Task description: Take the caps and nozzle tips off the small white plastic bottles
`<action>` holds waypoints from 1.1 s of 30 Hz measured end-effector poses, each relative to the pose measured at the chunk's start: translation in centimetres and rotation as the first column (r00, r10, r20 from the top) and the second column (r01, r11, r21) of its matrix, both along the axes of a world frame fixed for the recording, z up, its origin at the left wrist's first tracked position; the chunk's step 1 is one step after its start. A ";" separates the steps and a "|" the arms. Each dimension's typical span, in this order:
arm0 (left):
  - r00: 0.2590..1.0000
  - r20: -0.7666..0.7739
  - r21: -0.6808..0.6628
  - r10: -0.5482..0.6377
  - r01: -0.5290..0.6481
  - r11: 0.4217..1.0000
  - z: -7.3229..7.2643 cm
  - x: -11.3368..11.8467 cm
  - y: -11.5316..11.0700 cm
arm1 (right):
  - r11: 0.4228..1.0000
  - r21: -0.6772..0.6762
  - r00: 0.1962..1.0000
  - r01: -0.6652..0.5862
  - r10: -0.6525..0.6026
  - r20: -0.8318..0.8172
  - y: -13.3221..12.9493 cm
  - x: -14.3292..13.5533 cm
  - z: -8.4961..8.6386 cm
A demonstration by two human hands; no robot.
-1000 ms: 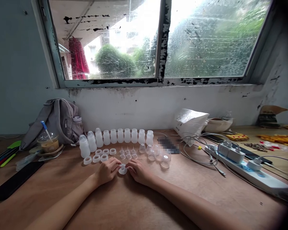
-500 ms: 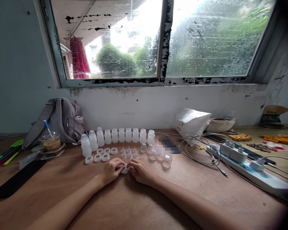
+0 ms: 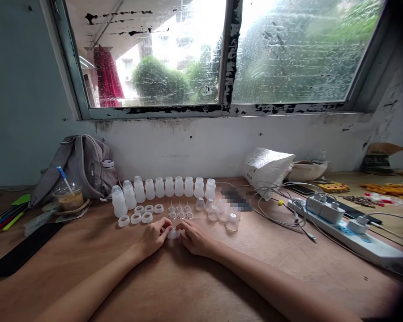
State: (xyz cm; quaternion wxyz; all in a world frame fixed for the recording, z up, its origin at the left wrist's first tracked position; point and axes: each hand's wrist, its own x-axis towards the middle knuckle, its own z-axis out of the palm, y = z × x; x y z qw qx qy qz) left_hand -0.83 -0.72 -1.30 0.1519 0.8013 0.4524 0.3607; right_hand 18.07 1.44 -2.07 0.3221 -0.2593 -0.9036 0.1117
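My left hand (image 3: 154, 235) and my right hand (image 3: 195, 238) meet at the middle of the table, fingers closed on a small translucent piece, seemingly a bottle nipple in a collar ring (image 3: 173, 234). The fingers partly cover it. Just beyond stand several clear silicone nipples (image 3: 180, 215). Left of these lie several white collar rings (image 3: 136, 218). To the right are several clear domed caps (image 3: 232, 222). Behind everything runs a row of frosted baby bottles (image 3: 169, 187); the leftmost few wear clear caps.
At the left are a black flat case (image 3: 23, 250), an iced drink cup (image 3: 69, 197), pens (image 3: 6, 217) and a grey backpack (image 3: 79, 167). Right, a white power strip (image 3: 372, 248) with tangled cables (image 3: 272, 214) lies near a white bag (image 3: 268, 167). A wall and window close off the back.
The view has tilted and shifted slightly. Both hands stay together at the same spot, and the fingers have shifted a little, so more of the translucent piece shows between them.
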 end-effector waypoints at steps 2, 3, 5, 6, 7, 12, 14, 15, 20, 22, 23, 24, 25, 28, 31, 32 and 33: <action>0.997 0.082 -0.057 0.001 0.004 0.998 0.2 0.2 -0.3 | 1.000 -0.002 0.999 -0.028 0.028 -0.027 -0.2 -0.1 0.0; 0.994 0.113 -0.080 0.003 0.006 0.997 0.3 0.4 -0.5 | 0.999 0.000 0.998 -0.035 0.035 -0.045 -0.2 -0.2 -0.1; 0.986 0.165 -0.118 0.012 0.008 0.993 0.4 0.7 -0.6 | 1.000 -0.003 0.996 -0.016 0.016 -0.092 -0.3 -0.4 -0.3; 0.980 0.197 -0.134 0.018 0.009 0.991 0.3 0.8 -0.7 | 1.000 -0.011 0.993 0.008 -0.009 -0.119 -0.4 -0.6 -0.4; 0.972 0.235 -0.150 0.027 0.009 0.989 0.3 0.9 -0.7 | 0.999 -0.023 0.989 0.032 -0.035 -0.144 -0.4 -0.7 -0.6; 0.948 0.317 -0.207 0.034 0.034 0.978 0.0 1.2 -0.6 | 0.991 -0.091 0.968 0.101 -0.119 -0.222 -0.2 -1.3 -0.9; 0.959 0.283 -0.209 -0.005 0.066 0.976 0.1 1.2 -0.8 | 0.984 -0.124 0.956 0.129 -0.156 -0.248 0.1 -1.2 -0.9; 0.963 0.267 -0.207 -0.024 0.082 0.975 0.2 1.2 -0.9 | 0.980 -0.142 0.951 0.141 -0.173 -0.255 0.3 -1.2 -0.8; 0.971 0.204 -0.194 -0.121 0.161 0.968 1.0 1.3 -1.7 | 0.963 -0.201 0.944 0.177 -0.225 -0.242 0.6 -1.0 -0.7; 0.974 0.177 -0.185 -0.143 0.176 0.967 1.1 1.2 -1.9 | 0.960 -0.205 0.945 0.193 -0.238 -0.225 0.5 -1.0 -0.7; 0.975 0.165 -0.180 -0.151 0.180 0.967 1.0 1.2 -1.9 | 0.957 -0.208 0.946 0.201 -0.245 -0.213 0.5 -1.1 -0.7; 0.975 0.156 -0.173 -0.158 0.184 0.968 0.9 1.2 -1.9 | 0.955 -0.212 0.947 0.209 -0.252 -0.199 0.5 -1.1 -0.7; 0.974 0.151 -0.163 -0.166 0.190 0.968 0.7 1.1 -1.9 | 0.951 -0.217 0.947 0.220 -0.261 -0.186 0.4 -1.2 -0.7; 0.970 0.152 -0.124 -0.192 0.212 0.970 0.3 1.2 -1.8 | 0.941 -0.223 0.943 0.253 -0.291 -0.159 0.4 -1.3 -0.8; 0.973 0.137 -0.105 -0.186 0.201 0.974 0.1 1.3 -1.9 | 0.940 -0.223 0.942 0.260 -0.297 -0.155 0.5 -1.2 -0.8; 0.976 0.126 -0.098 -0.178 0.190 0.977 0.1 1.4 -1.9 | 0.940 -0.226 0.943 0.256 -0.294 -0.157 0.5 -1.2 -0.9; 0.979 0.115 -0.087 -0.170 0.180 0.980 0.2 1.4 -1.9 | 0.940 -0.230 0.944 0.250 -0.290 -0.158 0.6 -1.2 -0.9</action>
